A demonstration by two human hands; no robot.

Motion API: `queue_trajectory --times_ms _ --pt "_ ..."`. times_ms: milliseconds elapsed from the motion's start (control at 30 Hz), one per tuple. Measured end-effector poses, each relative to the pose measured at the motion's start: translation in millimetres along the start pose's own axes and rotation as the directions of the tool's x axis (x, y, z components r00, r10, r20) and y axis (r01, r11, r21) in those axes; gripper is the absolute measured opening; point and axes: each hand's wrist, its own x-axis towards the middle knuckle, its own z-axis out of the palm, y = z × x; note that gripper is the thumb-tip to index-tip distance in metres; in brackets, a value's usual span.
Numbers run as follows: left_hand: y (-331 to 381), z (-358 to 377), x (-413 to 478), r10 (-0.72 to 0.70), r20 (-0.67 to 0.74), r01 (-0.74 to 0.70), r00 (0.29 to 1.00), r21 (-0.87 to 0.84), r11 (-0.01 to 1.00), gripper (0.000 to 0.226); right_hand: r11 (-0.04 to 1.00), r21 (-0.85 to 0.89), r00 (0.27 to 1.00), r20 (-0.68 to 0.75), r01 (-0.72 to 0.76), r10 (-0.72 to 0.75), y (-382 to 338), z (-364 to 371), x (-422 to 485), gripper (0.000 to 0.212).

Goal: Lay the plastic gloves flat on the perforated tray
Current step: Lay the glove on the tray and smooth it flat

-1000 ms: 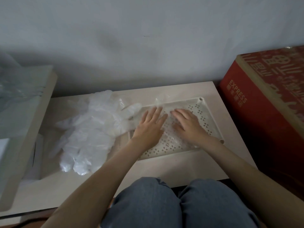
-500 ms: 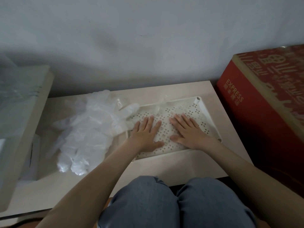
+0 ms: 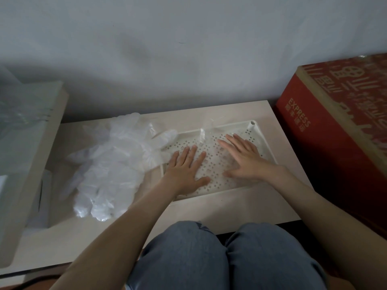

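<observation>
Plastic glove (image 3: 210,140) under left hand (image 3: 186,170), right hand (image 3: 245,161), both flat-fingered, perforated tray (image 3: 264,143), red box (image 3: 318,143) marked EXPRESS

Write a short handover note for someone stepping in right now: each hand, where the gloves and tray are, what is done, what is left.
Left hand: flat, fingers straight, pressing on the tray's left part.
Right hand: flat, pressing on the tray's right part.
Perforated tray sits on the low table.
Done: a clear glove is spread on the tray under both hands.
Left: the pile of gloves beside the tray, on the table, not yet laid out.
</observation>
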Motion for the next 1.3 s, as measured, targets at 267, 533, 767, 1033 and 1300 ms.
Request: queue_trajectory --times_ms 267,533,767,1033,1300 --pt "-1 1 2 -0.029 -0.037 0.029 0.999 -0.002 1.0 0.082 0.97 0.148 0.962 -0.161 -0.195 0.218 25 4 -24 0.071" --pt "1 -1 3 -0.036 -0.014 0.036 0.999 -0.003 0.999 0.081 0.911 0.237 0.938 0.013 -0.339 0.346 7 -4 -34 0.046" --pt "2 -3 2 -0.044 0.011 0.044 0.999 -0.016 0.999 0.081 0.874 0.42 0.967 0.039 -0.244 0.251 8 3 -39 0.017" --pt "4 -5 -2 -0.042 0.043 0.044 0.998 -0.039 0.998 0.085 0.663 0.701 0.95 0.071 -0.264 0.303 11 -8 -47 0.012" --pt "2 -10 -2 -0.019 0.112 0.028 0.994 -0.078 0.997 0.088 0.814 0.38 0.883 0.012 -0.439 0.47 22 -20 -48 0.016"
